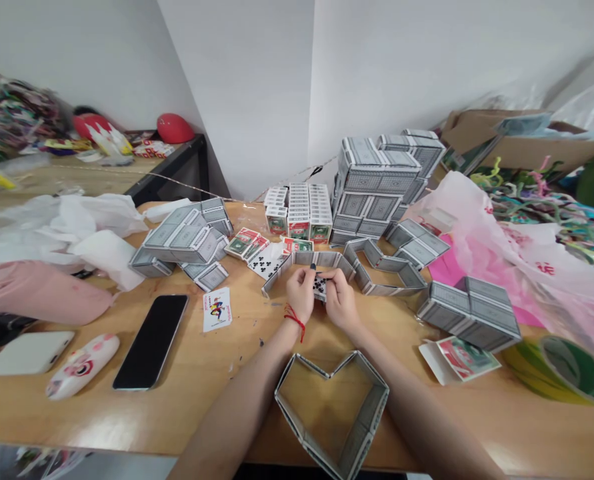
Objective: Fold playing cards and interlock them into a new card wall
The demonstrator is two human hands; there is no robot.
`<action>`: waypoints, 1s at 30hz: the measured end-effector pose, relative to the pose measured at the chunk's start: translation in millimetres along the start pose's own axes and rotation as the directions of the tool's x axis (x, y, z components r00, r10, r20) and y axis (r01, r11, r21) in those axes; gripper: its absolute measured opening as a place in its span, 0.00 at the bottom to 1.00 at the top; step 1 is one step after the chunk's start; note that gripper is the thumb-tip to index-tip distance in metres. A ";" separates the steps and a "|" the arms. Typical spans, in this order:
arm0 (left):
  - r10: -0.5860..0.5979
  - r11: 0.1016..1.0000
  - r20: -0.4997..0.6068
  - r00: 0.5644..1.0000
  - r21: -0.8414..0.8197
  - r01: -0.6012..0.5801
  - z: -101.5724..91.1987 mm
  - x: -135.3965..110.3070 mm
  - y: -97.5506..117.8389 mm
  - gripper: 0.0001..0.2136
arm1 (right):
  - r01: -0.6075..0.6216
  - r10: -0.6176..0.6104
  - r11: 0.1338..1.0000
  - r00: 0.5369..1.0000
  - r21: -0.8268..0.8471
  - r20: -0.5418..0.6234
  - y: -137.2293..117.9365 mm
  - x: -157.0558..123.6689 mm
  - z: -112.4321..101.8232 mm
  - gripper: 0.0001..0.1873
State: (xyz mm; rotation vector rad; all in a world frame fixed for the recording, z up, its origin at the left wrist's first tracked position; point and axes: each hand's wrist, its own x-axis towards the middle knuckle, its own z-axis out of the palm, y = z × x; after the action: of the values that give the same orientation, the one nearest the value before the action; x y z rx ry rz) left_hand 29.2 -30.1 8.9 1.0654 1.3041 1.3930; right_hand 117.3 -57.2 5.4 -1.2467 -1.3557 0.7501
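Observation:
My left hand (301, 293) and my right hand (341, 297) meet at the middle of the table, both pinching a playing card (319, 288) with black club pips between them. A red string bracelet (295, 317) circles my left wrist. Just behind my hands stands an angular strip of folded cards (321, 258). Between my forearms lies a heart-shaped frame of folded cards (371, 417), open in the middle. To the left, a joker card (217, 309) rests face up. Fingers hide part of the held card, so I cannot tell whether it is one card or several.
Stacked card blocks (371, 180) rise at the back right, beside rows of card boxes (299, 208). More card blocks sit left (181, 233) and right (469, 310). A phone (151, 342), a mouse (83, 365) and green-yellow tape (559, 370) lie near the front.

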 end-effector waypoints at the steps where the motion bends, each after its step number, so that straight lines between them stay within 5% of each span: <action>1: 0.006 1.000 0.008 1.000 0.000 -0.006 0.0 0.4 -0.1 0.09 | 0.007 -0.007 1.000 1.000 -0.005 0.013 -0.4 -0.2 -0.6 0.08; 6: 0.095 0.994 0.034 0.995 0.056 -0.097 -4.8 4.5 -1.9 0.08 | -0.019 0.014 0.998 0.997 0.057 0.082 -1.7 -0.4 -2.2 0.10; 11: 0.243 0.933 0.132 0.961 0.238 -0.269 -14.0 7.0 -3.1 0.10 | -0.255 0.239 0.924 0.967 0.285 0.091 3.9 5.7 -3.1 0.11; 14: 0.311 0.887 0.178 0.934 0.299 -0.352 -18.2 7.0 -2.3 0.10 | -0.349 0.297 0.870 0.935 0.347 0.195 9.2 11.3 -5.5 0.13; 18: 0.340 0.876 0.176 0.924 0.297 -0.379 -20.3 9.1 -3.1 0.09 | -0.354 0.274 0.880 0.923 0.317 0.268 12.9 15.0 -9.2 0.16; 25: 0.284 0.914 0.225 0.932 0.230 -0.334 -20.7 17.3 -7.7 0.10 | -0.314 0.249 0.888 0.942 0.335 0.224 11.3 14.1 -6.9 0.16; 30: 0.416 0.825 0.300 0.858 0.273 -0.495 -25.5 18.8 -2.4 0.08 | -0.234 0.213 0.946 0.970 0.224 0.114 14.9 11.6 -8.0 0.13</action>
State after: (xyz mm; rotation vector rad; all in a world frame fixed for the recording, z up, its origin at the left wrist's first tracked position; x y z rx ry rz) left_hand 0.6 -16.8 4.9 1.8230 1.1855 1.3524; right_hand 130.5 -44.2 -3.5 -1.1991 -1.1664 1.1044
